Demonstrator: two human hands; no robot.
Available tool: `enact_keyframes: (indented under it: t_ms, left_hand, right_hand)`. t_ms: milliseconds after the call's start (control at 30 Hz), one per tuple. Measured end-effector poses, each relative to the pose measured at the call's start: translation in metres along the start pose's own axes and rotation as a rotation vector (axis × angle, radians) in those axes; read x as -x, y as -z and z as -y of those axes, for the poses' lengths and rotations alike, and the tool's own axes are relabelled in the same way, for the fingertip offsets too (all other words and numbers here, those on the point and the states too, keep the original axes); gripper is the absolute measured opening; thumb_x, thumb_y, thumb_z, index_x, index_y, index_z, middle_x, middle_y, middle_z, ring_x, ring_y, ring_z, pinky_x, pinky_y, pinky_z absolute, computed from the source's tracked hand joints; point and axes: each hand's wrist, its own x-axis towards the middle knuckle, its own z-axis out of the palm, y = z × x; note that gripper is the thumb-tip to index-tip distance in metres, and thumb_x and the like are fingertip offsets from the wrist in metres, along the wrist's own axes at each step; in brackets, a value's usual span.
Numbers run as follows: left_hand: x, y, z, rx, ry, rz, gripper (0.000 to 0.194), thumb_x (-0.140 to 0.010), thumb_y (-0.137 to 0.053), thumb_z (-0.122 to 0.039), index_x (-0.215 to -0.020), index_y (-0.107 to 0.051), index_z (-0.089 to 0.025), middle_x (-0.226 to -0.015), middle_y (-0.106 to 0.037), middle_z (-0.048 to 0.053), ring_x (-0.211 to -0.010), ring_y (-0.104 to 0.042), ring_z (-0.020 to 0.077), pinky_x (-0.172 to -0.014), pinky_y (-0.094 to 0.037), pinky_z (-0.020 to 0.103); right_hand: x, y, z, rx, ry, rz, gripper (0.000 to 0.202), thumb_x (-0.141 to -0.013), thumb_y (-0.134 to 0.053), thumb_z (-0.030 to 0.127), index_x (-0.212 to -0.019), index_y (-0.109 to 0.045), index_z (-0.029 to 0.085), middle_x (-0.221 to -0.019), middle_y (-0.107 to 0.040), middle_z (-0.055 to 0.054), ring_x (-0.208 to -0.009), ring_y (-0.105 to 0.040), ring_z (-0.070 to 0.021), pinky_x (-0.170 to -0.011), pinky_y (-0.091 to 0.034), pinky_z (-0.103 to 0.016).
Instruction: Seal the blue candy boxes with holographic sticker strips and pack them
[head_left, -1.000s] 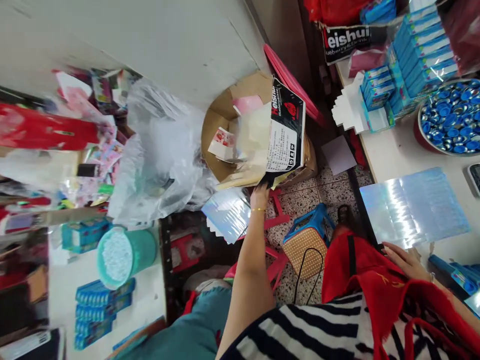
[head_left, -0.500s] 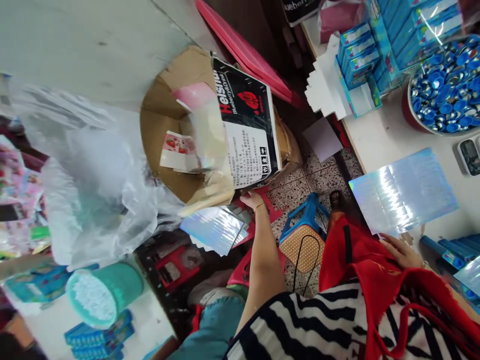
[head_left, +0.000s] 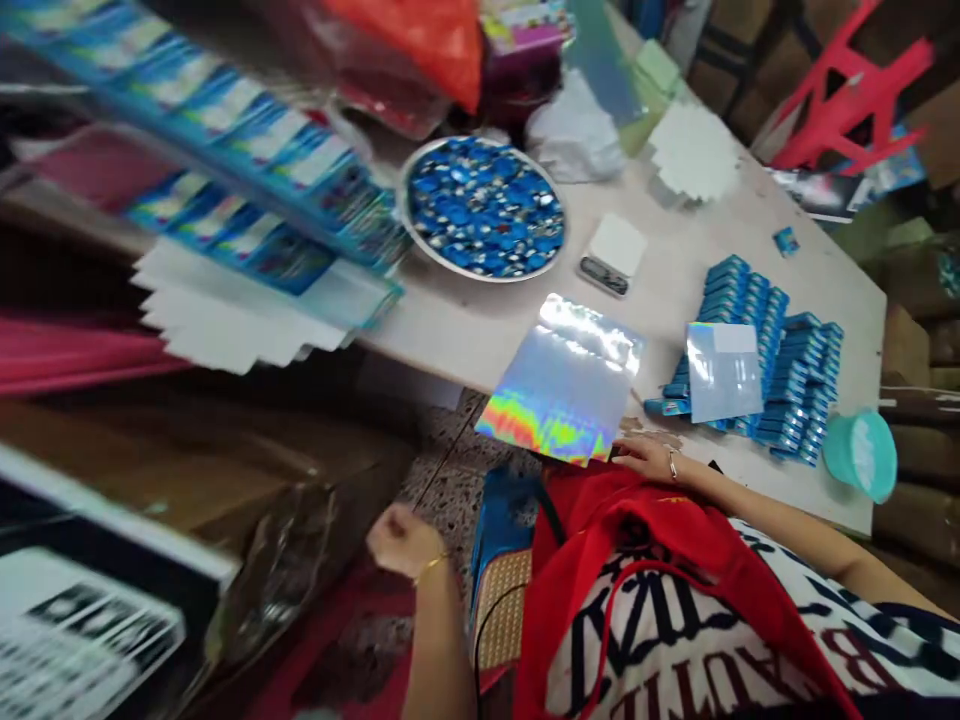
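Note:
My left hand (head_left: pixel 406 541) hangs over the floor beside a cardboard box (head_left: pixel 292 460), away from the table. Its fingers are curled in, somewhat blurred, and I see nothing in them. My right hand (head_left: pixel 640 457) lies at the table's near edge with fingers stretched out, close to the corner of a shiny holographic sheet (head_left: pixel 562 375). That sheet lies flat and sticks out past the edge. Whether the fingertips touch it I cannot tell. Behind it are a small white scale (head_left: pixel 616 252) and a round pan of blue-and-silver pieces (head_left: pixel 486 210).
To the right, stacks of small blue boxes (head_left: pixel 795 385) stand under a second shiny sheet (head_left: pixel 724 372), near a turquoise tub (head_left: pixel 860 455). Display boxes (head_left: pixel 247 150) and white notched card (head_left: pixel 225 310) overhang at left. A blue stool (head_left: pixel 499 570) stands on the floor close to me.
My view has swung right, from the open carton to the table. My left hand has come away from the carton's lower edge. The right hand stays by the sheet.

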Motion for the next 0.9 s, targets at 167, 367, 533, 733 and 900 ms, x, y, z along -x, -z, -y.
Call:
enact_keyframes:
  t_ms: [167,367,533,733,900]
  left_hand:
    - [0.027,-0.111,-0.139,0.282,-0.269,0.19,0.033,-0.092,-0.047,-0.044,-0.111,-0.062,-0.021,-0.106,-0.069,0.01,-0.091,-0.07,0.0231,-0.085,-0.058,0.039]
    - [0.056,-0.234,-0.327,0.077,-0.81,0.434,0.037,-0.093,-0.05,-0.038,-0.122,-0.059,-0.018,-0.12,-0.064,0.013,-0.116,-0.06,0.024,-0.102,-0.049,0.039]
    - [0.052,-0.316,-0.43,-0.331,-0.871,0.332,0.055,-0.092,-0.054,-0.036,-0.141,-0.048,-0.011,-0.149,-0.047,0.018,-0.141,-0.039,0.0283,-0.12,-0.028,0.041]
    - [0.027,-0.352,-0.478,-0.683,-0.642,0.331,0.067,-0.093,-0.054,-0.037,-0.151,-0.033,-0.01,-0.162,-0.029,0.02,-0.153,-0.016,0.0361,-0.12,-0.017,0.055]
    - [0.011,-0.356,-0.493,-0.658,-0.589,0.43,0.052,-0.085,-0.063,-0.035,-0.131,-0.055,-0.011,-0.133,-0.062,0.02,-0.13,-0.051,0.0354,-0.113,-0.029,0.055]
  right_hand:
    - [0.048,0.04,-0.069,-0.119,-0.016,-0.23,0.053,-0.092,-0.054,0.051,-0.133,-0.061,0.018,-0.123,-0.07,-0.013,-0.106,-0.068,-0.0262,-0.095,-0.053,-0.043]
    - [0.125,0.089,-0.201,-0.324,-0.022,-0.486,0.057,-0.091,-0.052,0.056,-0.127,-0.064,0.014,-0.113,-0.072,-0.014,-0.096,-0.069,-0.0245,-0.091,-0.055,-0.042]
    - [0.19,0.111,-0.311,-0.474,-0.051,-0.69,0.053,-0.088,-0.054,0.06,-0.118,-0.067,0.019,-0.11,-0.073,-0.012,-0.097,-0.068,-0.0251,-0.093,-0.054,-0.043]
    - [0.225,0.136,-0.378,-0.594,-0.075,-0.823,0.053,-0.089,-0.051,0.06,-0.115,-0.068,0.018,-0.117,-0.071,-0.014,-0.105,-0.067,-0.0264,-0.095,-0.054,-0.043]
    - [0.198,0.165,-0.377,-0.486,0.033,-0.932,0.045,-0.094,-0.046,0.055,-0.11,-0.07,0.02,-0.111,-0.07,-0.013,-0.101,-0.067,-0.0258,-0.088,-0.056,-0.042]
